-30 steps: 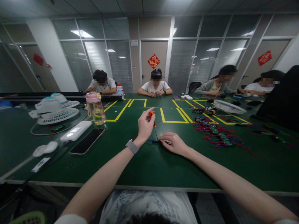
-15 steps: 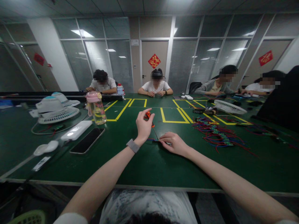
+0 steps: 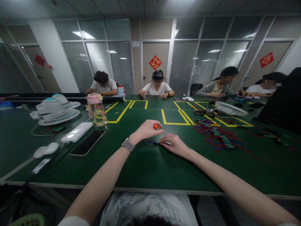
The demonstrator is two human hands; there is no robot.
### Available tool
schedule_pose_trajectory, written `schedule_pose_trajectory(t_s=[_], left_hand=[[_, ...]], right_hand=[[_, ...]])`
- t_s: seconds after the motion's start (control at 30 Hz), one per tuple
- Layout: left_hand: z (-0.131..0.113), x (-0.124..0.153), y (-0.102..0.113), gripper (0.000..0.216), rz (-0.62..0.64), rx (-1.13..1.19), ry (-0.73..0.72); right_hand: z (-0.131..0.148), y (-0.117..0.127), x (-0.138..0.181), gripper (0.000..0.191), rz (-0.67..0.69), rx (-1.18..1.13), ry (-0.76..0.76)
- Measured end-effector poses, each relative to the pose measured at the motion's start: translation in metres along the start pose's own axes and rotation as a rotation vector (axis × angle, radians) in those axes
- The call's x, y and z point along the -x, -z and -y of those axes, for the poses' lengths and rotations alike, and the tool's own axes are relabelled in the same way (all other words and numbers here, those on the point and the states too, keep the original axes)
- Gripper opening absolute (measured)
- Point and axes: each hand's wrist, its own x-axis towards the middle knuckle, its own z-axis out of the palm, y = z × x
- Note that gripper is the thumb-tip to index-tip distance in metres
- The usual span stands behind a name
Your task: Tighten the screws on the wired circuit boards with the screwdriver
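My left hand point(image 3: 146, 129) is curled round a small orange-handled screwdriver point(image 3: 155, 126), its tip pointing down toward a small part point(image 3: 157, 142) on the green table point(image 3: 150, 163). My right hand point(image 3: 175, 144) lies on the table just right of it, fingers pinched on that small part, which has thin red and blue wires running left. A grey watch sits on my left wrist. What the part is I cannot make out.
A heap of red, blue and green wired pieces point(image 3: 217, 133) lies to the right. At the left stand a water bottle point(image 3: 96, 109), a phone point(image 3: 87, 142), a white power bank point(image 3: 76, 132) and desk fans point(image 3: 57, 111). Several people sit along the far side.
My left hand has dropped from upright to low over the table, bringing the screwdriver down beside my right hand. My right hand has stayed in place.
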Motion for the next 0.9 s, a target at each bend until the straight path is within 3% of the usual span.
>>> schedule_pose_trajectory(t_s=[0.07,0.2,0.53,0.8,0.9], left_hand=[[0.011,0.001,-0.003,0.031,0.245,-0.063,0.075],[0.021,0.002,-0.011,0.026,0.432,-0.095,0.14],[0.011,0.003,-0.015,0.023,0.404,-0.175,0.146],[0.005,0.003,-0.017,0.027,0.424,-0.288,0.144],[0.001,0.004,-0.015,0.027,0.424,-0.342,0.134]], right_hand=[[0.0,0.001,-0.001,0.015,0.004,-0.011,-0.018],[0.003,0.003,-0.003,0.014,0.012,-0.048,-0.096],[0.004,-0.002,-0.011,0.014,0.01,-0.071,-0.209],[0.005,0.006,-0.011,0.02,0.033,0.02,0.067],[0.004,0.012,-0.01,0.02,-0.031,0.056,0.033]])
